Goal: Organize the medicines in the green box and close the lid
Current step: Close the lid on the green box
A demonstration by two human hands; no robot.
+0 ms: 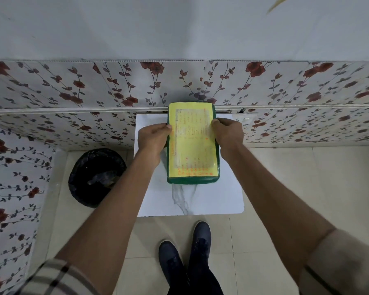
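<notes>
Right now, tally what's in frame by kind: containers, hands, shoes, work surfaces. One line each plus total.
Green box, lid on, yellow label on top: 1
Black bin on the floor: 1
Hands on the box: 2, left hand and right hand
Dark shoes: 2
White marble-look table: 1
Total: 7

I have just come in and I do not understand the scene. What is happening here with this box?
A person stands at a small white table and holds a green box with both hands. The left hand grips its left edge and the right hand grips its right edge. The yellow-labelled lid covers the top, so no medicines show. A black bin stands on the floor to the left.
</notes>
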